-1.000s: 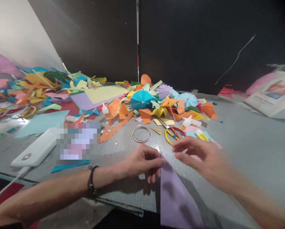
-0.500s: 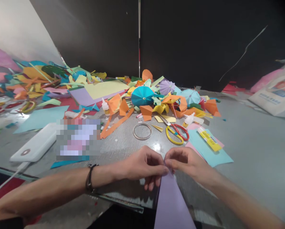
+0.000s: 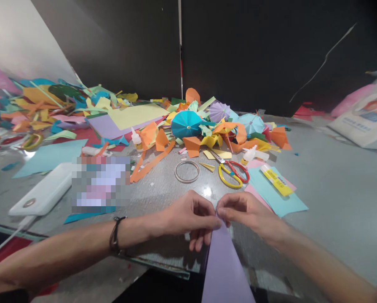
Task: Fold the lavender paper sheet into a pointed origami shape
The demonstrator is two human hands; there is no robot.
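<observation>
A folded lilac paper sheet [image 3: 223, 265] rises from the near table edge to a point between my hands. My left hand [image 3: 188, 216] pinches that tip from the left, fingers curled. From the right, my right hand [image 3: 245, 212] pinches the same tip, thumb and forefinger pressed together. Both hands meet above the grey table [image 3: 327, 189]. Just beyond them lie a clear tape ring [image 3: 187, 171] and yellow-and-red scissors [image 3: 234, 173].
A yellow glue stick [image 3: 276, 180] lies on light blue and pink sheets at right. Behind is a heap of coloured paper scraps with a teal paper umbrella [image 3: 186, 124]. A white power bank [image 3: 41, 194] sits at left, a white bag [image 3: 362, 122] at far right.
My right hand came in from the right and closed on the lilac paper's tip beside my left hand. In the last half second both hands barely moved.
</observation>
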